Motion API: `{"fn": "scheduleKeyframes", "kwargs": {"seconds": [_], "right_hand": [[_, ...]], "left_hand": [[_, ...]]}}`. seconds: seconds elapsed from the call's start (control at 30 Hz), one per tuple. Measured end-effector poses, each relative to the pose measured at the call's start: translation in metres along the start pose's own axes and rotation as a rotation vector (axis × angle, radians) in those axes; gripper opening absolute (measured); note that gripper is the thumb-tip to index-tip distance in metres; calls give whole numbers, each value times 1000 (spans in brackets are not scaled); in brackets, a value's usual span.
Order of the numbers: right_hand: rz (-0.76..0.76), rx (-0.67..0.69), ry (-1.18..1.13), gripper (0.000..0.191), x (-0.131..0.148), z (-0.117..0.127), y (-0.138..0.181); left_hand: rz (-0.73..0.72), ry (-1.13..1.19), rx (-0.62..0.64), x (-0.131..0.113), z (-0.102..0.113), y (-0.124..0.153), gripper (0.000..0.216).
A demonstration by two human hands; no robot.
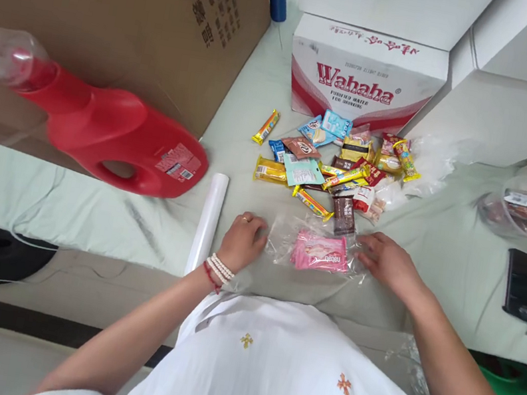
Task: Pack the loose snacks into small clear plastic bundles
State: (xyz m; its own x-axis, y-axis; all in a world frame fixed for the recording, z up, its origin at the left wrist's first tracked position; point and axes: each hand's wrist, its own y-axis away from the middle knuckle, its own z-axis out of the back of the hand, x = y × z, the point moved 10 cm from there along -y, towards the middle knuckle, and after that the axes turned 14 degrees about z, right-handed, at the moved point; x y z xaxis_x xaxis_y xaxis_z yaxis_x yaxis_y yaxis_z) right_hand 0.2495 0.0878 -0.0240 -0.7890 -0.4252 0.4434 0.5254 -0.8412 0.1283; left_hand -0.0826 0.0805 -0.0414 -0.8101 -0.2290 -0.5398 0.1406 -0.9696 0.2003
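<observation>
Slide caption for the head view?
Left hand and right hand flank a clear bag with pink packaging, near piled snacks.

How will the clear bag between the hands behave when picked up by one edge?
The clear bag is probably floppy: its film looks thin and wrinkled. It may sag toward the pink packet amid that film. Its shiny surface could be slippery.

Free passage over cloth [466, 272] between right hand [390, 262] and phone [523, 280], Wahaha box [357, 88] a barrier behind snack pile [345, 179]
</observation>
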Motion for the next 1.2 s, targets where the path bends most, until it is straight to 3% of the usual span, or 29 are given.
{"fn": "scheduleKeyframes", "kwargs": {"seconds": [0.1, 0.2, 0.3, 0.37, 0.4, 0.5, 0.67, 0.77, 0.87, 0.93, 1.03, 1.13, 1.2], "right_hand": [[199, -100, 93, 35, 25, 25, -28], [479, -55, 194, 44, 70, 21, -65], [784, 121, 153, 43, 114, -1, -95], [916, 245, 87, 32, 133, -12, -111], [949, 312, 69, 27, 138, -17, -118], [930, 471, 83, 20, 145, -25, -143], [613, 631, 206, 26, 141, -34, -177], [498, 694, 242, 30, 141, -44, -186], [449, 695, 227, 31, 140, -52, -196], [407, 682, 191, 30, 136, -55, -202], [349, 688, 138, 29, 131, -58, -205], [315, 697, 130, 31, 129, -57, -204], [289, 676, 129, 33, 127, -56, -203]], "left_hand": [[66, 213, -107, 1, 19, 8, 12], [-19, 286, -346, -17, 54, 31, 13], [-439, 101, -435, -74, 63, 68, 25], [-724, -54, -356, -106, 46, 89, 33], [-794, -112, -307, -115, 36, 94, 34], [-719, -186, -223, -117, 19, 80, 32], [-556, -76, -211, -101, 19, 62, 33], [-659, 4, -184, -103, 18, 72, 41], [-802, -52, -132, -110, 2, 82, 39], [-715, -61, -151, -104, -5, 69, 24], [-330, 73, -222, -70, -5, 27, 5], [-12, 213, -223, -34, -11, 1, 20], [25, 295, -199, -29, -14, -4, 42]]}}
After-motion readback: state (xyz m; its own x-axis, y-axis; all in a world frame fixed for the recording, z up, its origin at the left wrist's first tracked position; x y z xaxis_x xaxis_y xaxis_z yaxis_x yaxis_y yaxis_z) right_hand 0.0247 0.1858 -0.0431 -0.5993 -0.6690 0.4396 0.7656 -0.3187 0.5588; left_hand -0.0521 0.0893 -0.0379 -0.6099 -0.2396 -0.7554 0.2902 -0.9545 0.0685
